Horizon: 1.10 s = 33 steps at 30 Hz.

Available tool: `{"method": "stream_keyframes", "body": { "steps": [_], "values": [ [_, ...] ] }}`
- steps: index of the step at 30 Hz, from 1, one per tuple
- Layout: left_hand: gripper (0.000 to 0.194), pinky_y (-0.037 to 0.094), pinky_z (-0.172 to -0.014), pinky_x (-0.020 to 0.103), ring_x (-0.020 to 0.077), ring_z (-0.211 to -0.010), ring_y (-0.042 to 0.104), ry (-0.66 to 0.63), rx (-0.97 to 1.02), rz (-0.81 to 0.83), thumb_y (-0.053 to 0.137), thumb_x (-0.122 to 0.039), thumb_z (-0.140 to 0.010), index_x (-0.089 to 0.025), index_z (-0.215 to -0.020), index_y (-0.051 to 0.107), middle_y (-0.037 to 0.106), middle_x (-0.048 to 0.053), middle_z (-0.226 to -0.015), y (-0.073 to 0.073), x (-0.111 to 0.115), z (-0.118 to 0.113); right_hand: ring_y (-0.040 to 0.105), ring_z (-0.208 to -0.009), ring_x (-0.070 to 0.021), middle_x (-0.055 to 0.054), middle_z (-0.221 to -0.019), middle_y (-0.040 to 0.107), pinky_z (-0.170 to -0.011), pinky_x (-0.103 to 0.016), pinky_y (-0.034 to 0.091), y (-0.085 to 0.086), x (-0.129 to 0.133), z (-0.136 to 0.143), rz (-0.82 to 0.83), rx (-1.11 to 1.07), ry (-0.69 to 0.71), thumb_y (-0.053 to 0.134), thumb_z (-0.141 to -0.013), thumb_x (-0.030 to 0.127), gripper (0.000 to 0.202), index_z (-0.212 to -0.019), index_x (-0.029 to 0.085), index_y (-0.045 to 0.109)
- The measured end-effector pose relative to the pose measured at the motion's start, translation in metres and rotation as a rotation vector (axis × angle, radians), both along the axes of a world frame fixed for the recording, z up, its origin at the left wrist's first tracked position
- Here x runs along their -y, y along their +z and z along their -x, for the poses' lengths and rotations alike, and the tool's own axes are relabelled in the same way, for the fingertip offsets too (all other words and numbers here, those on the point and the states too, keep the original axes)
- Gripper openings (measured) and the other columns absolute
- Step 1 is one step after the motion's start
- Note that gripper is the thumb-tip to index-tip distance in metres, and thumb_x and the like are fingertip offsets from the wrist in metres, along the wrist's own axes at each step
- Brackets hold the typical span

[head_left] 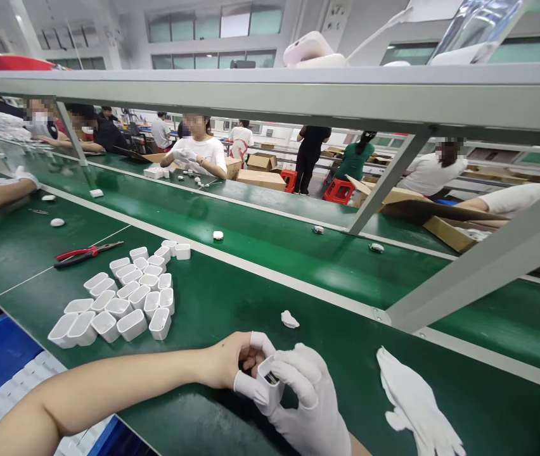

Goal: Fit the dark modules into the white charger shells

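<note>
My left hand (pixel 226 362), bare except for white finger covers on the thumb and a finger, is closed around a small white plastic case (pixel 274 394). The opening of this case faces up, and something dark and metallic shows inside it. From the other side my right hand (pixel 315 396), in a white glove, grips the same case with its fingertips over the opening. Left of my hands stand many similar open white cases (pixel 132 325), grouped on the green bench. Just beyond my hands lies a small crumpled white scrap (pixel 289 319).
A white glove (pixel 415 399) lies at right. Red-handled pliers (pixel 88 253) rest at left. Small white parts (pixel 218 235) sit on the green conveyor (pixel 270 250). A slanted metal post (pixel 483 259) supports the shelf (pixel 270 95). Blue bins (pixel 1 351) stand below. Co-workers sit around.
</note>
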<state>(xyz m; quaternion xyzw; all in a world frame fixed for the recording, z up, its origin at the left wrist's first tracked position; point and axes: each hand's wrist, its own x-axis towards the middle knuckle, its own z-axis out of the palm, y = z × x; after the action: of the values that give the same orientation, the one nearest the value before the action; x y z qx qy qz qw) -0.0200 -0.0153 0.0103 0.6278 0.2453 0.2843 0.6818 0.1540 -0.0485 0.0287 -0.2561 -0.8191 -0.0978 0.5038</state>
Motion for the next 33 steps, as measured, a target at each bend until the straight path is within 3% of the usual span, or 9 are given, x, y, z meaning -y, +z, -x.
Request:
{"method": "stream_keyframes", "body": {
  "steps": [5, 13, 19, 24, 28, 30, 33],
  "values": [
    [0.06, 0.025, -0.057, 0.023, 0.0067, -0.06, 0.033, 0.023, -0.037, -0.029, 0.093, -0.041, -0.045, -0.016, -0.084, 0.056, 0.043, -0.009, -0.065, -0.004, 0.0, 0.0, 0.056, -0.067, -0.0163, 0.001, -0.079, 0.064, -0.065, -0.034, 0.043, 0.003, 0.003, -0.002, 0.068, 0.129, -0.041, 0.053, -0.086, 0.013, 0.015, -0.097, 0.022, 0.053],
    [0.06, 0.025, -0.057, 0.023, 0.007, -0.06, 0.034, -0.004, -0.027, -0.001, 0.093, -0.042, -0.045, -0.016, -0.084, 0.055, 0.044, -0.009, -0.064, -0.005, -0.001, -0.001, 0.054, -0.061, -0.0142, 0.003, -0.077, 0.064, -0.058, -0.031, 0.037, 0.006, 0.005, 0.0, 0.093, 0.104, 0.018, 0.053, -0.083, 0.01, 0.02, -0.098, 0.023, 0.052],
    [0.06, 0.025, -0.056, 0.023, 0.0072, -0.06, 0.032, -0.046, -0.035, -0.028, 0.095, -0.037, -0.043, -0.016, -0.086, 0.057, 0.041, -0.009, -0.064, -0.01, 0.0, 0.001, 0.044, -0.055, -0.0132, 0.004, -0.064, 0.055, -0.059, -0.03, 0.032, -0.001, 0.011, 0.003, 0.252, 0.111, -0.019, 0.051, -0.076, 0.006, 0.017, -0.074, 0.022, 0.048],
    [0.062, 0.026, -0.057, 0.022, 0.0072, -0.061, 0.033, -0.026, 0.077, 0.024, 0.094, -0.036, -0.047, -0.015, -0.09, 0.056, 0.043, -0.008, -0.066, -0.012, 0.0, 0.0, 0.056, -0.075, -0.016, 0.0, -0.082, 0.06, -0.069, -0.032, 0.044, -0.001, 0.009, 0.003, 0.266, -0.034, 0.037, 0.054, -0.08, 0.005, 0.025, -0.1, 0.021, 0.051],
    [0.066, 0.026, -0.056, 0.022, 0.0073, -0.061, 0.034, -0.002, 0.144, 0.03, 0.096, -0.034, -0.043, -0.015, -0.091, 0.055, 0.045, -0.007, -0.068, -0.009, -0.001, -0.001, 0.057, -0.09, -0.0185, -0.006, -0.099, 0.058, -0.077, -0.034, 0.047, -0.002, 0.005, -0.002, 0.126, -0.092, 0.012, 0.06, -0.083, 0.009, 0.032, -0.111, 0.017, 0.048],
    [0.065, 0.025, -0.055, 0.022, 0.007, -0.06, 0.033, -0.002, 0.126, 0.018, 0.096, -0.034, -0.042, -0.015, -0.09, 0.055, 0.044, -0.008, -0.066, -0.008, -0.001, -0.001, 0.059, -0.087, -0.0169, -0.006, -0.1, 0.057, -0.076, -0.034, 0.048, -0.002, 0.005, -0.003, 0.061, -0.057, 0.073, 0.058, -0.083, 0.006, 0.031, -0.11, 0.017, 0.048],
    [0.064, 0.024, -0.054, 0.022, 0.0066, -0.059, 0.03, -0.015, 0.078, -0.008, 0.096, -0.034, -0.04, -0.015, -0.086, 0.055, 0.04, -0.009, -0.064, -0.007, 0.0, -0.002, 0.059, -0.075, -0.0137, -0.002, -0.09, 0.059, -0.07, -0.032, 0.049, -0.001, 0.005, -0.002, 0.096, 0.0, 0.173, 0.054, -0.084, 0.003, 0.026, -0.105, 0.018, 0.048]
  ]
}}
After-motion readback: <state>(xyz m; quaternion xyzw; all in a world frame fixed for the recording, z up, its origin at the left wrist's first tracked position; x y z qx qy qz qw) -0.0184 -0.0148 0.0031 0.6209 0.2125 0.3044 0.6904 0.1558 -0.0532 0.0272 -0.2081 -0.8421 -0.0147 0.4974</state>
